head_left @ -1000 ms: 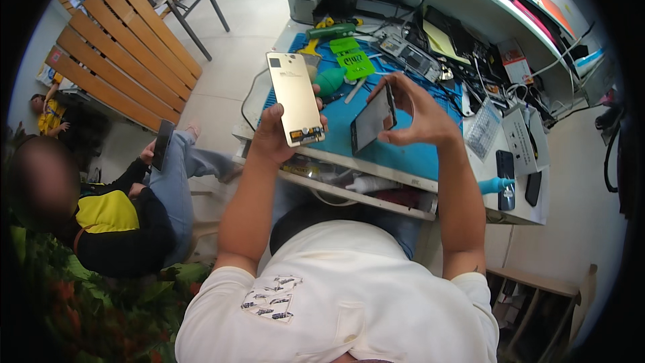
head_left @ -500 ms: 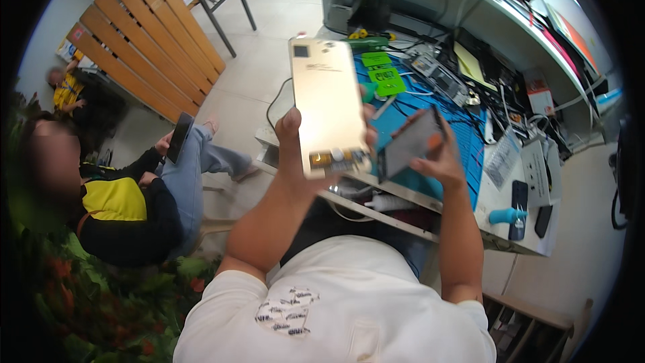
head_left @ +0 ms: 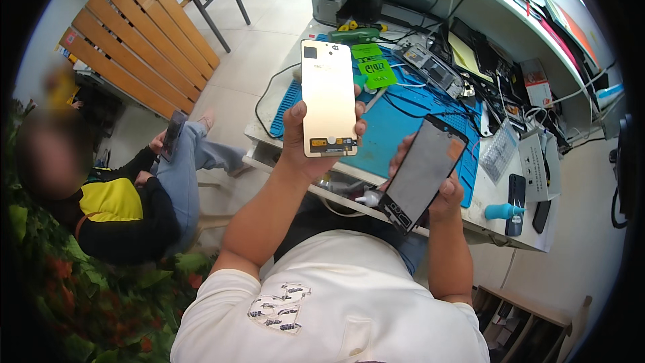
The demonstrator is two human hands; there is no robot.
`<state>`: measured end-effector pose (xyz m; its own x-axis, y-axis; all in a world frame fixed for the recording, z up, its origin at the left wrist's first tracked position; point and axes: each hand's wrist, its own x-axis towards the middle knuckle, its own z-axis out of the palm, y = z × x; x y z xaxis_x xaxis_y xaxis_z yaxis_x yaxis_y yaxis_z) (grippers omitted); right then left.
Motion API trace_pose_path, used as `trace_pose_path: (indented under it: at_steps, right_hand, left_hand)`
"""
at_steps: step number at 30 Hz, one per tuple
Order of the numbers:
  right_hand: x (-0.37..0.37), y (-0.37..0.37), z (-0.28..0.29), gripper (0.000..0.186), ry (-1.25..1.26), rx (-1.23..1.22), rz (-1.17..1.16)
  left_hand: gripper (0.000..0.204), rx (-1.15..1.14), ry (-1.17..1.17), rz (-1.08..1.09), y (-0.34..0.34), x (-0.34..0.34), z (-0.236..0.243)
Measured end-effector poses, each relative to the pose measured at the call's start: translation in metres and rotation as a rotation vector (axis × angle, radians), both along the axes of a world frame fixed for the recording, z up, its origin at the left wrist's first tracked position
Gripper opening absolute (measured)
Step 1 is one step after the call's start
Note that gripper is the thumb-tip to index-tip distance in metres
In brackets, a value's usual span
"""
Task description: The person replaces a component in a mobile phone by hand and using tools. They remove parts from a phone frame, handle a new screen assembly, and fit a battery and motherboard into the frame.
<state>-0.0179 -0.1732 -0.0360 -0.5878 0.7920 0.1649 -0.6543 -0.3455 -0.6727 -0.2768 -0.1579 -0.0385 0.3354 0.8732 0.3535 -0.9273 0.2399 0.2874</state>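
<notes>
Left hand [head_left: 308, 163] grips gold panel [head_left: 328, 108]; right hand [head_left: 445, 200] grips tilted grey panel [head_left: 423, 171] — far fingers blurred, apparently wrapping behind.

Left forearm [head_left: 259, 215]: we reach with it from the near left, bare, slanting far and rightward.
Left grip [head_left: 306, 163]: we hold it closed, left thumb [head_left: 294, 116] raised along its left side, fingertips [head_left: 361, 124] curled round at the right.
Right forearm [head_left: 451, 255]: ours rises almost straight from the near right.
Right grip [head_left: 444, 206]: we hold it closed too, nearer than the left, right thumb [head_left: 448, 190] at its right.
Spacing: our grips stand apart.
</notes>
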Motion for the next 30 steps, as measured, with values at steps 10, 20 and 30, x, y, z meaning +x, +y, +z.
trace_pose_path:
  at_steps: [10, 20, 30]
  right_hand:
    - [0.001, 0.007, -0.010, 0.090, 0.163, -0.084, -0.027]
    - [0.006, 0.003, -0.006, 0.096, 0.267, -0.141, -0.047]
    - [0.024, 0.013, -0.018, 0.099, 0.321, -0.086, -0.044]
  left_hand:
    - [0.088, -0.082, 0.014, -0.016, -0.010, 0.008, 0.011]
    - [0.106, 0.327, 0.079, -0.114, -0.040, 0.008, 0.053]
    - [0.089, -0.031, 0.124, 0.028, -0.019, -0.020, 0.002]
